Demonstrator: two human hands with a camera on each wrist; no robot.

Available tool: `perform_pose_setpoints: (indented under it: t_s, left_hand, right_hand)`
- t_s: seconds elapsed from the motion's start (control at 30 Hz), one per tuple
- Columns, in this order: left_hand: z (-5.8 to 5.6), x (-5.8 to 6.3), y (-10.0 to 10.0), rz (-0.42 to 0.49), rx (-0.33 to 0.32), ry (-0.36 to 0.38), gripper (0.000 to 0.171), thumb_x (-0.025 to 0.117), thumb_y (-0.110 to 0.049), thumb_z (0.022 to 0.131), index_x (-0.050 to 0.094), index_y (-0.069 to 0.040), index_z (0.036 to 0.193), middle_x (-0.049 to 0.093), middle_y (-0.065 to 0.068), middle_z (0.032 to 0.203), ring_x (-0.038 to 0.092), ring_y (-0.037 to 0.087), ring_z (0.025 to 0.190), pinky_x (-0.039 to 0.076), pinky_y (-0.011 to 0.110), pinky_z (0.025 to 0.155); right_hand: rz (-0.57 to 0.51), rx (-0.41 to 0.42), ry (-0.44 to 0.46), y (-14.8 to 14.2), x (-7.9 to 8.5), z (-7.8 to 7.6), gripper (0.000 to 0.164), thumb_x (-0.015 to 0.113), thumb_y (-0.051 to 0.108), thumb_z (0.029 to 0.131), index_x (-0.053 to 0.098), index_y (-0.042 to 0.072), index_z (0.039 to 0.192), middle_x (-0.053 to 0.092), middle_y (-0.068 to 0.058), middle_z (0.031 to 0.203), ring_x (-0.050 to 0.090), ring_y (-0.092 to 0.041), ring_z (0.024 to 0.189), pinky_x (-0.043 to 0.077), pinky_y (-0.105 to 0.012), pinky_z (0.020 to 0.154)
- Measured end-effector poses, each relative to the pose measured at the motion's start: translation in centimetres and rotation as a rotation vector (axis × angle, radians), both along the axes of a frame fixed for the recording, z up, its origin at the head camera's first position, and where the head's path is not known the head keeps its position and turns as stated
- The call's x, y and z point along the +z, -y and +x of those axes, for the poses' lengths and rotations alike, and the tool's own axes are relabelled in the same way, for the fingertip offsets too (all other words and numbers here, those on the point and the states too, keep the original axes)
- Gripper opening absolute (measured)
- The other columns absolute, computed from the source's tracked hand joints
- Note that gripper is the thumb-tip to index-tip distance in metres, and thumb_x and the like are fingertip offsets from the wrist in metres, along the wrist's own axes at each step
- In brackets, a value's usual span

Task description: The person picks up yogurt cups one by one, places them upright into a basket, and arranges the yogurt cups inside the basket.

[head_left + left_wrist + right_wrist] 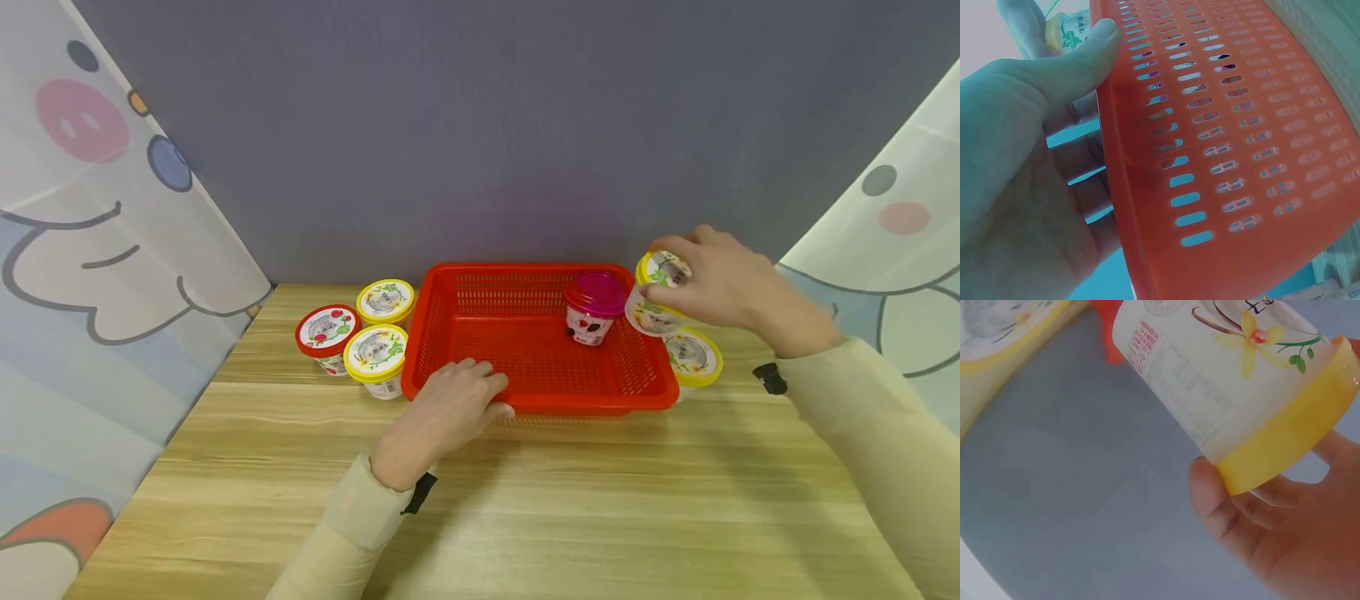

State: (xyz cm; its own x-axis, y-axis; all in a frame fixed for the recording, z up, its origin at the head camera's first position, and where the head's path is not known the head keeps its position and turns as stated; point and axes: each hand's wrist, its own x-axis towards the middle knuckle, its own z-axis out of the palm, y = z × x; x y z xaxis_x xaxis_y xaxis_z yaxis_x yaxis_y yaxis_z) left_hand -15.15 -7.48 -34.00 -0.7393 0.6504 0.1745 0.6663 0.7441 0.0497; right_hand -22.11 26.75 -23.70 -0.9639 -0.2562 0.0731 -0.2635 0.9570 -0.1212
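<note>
My left hand (450, 404) grips the front rim of a red plastic basket (540, 403). In the left wrist view the thumb (1079, 69) lies outside the rim and the fingers reach behind it. Above the basket's right end, my right hand (723, 283) holds a white tub with a yellow lid (652, 317) by its lid edge. The right wrist view shows this tub (1229, 375) tilted, with a vanilla flower printed on its side. Inside the basket, at the back right, stands a tub with a magenta lid (592, 310).
Left of the basket stand a red-lidded tub (328, 332) and two yellow-lidded tubs, one behind (386, 301) and one in front (377, 353). Another yellow-lidded tub (693, 357) sits against the basket's right side. A grey wall (487, 142) rises behind the wooden table (570, 508).
</note>
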Motion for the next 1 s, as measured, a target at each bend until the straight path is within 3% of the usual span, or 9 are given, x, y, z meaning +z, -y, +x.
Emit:
perform_pose_setpoints:
  t_s: [0.43, 0.77, 1.0]
  left_hand:
    - [0.1, 0.1, 0.0, 0.005, 0.003, 0.02, 0.023, 0.074, -0.037, 0.093, 0.07, -0.015, 0.099, 0.063, -0.001, 0.089, 0.055, 0.02, 0.081, 0.049, 0.034, 0.075]
    - [0.1, 0.1, -0.1, -0.005, 0.011, 0.002, 0.023, 0.075, -0.037, 0.092, 0.07, -0.015, 0.099, 0.062, -0.001, 0.089, 0.054, 0.02, 0.079, 0.048, 0.033, 0.073]
    - [0.1, 0.1, -0.1, -0.003, 0.015, 0.01, 0.023, 0.075, -0.037, 0.092, 0.071, -0.015, 0.099, 0.061, -0.001, 0.088, 0.053, 0.019, 0.079, 0.048, 0.033, 0.073]
  right_hand:
    - [-0.006, 0.048, 0.019, 2.7, -0.5, 1.0, 0.064, 0.06, 0.057, 0.092, 0.051, 0.023, 0.145, 0.048, -0.017, 0.133, 0.048, -0.036, 0.115, 0.05, -0.059, 0.071]
    - [-0.009, 0.098, 0.028, 3.9, -2.5, 1.1, 0.063, 0.064, 0.057, 0.091, 0.054, 0.022, 0.143, 0.052, -0.015, 0.125, 0.05, -0.032, 0.108, 0.048, -0.045, 0.061]
    - [-0.014, 0.114, 0.016, 4.6, -3.6, 1.2, 0.057, 0.065, 0.052, 0.09, 0.057, 0.025, 0.139, 0.053, -0.013, 0.122, 0.051, -0.031, 0.107, 0.049, -0.047, 0.063]
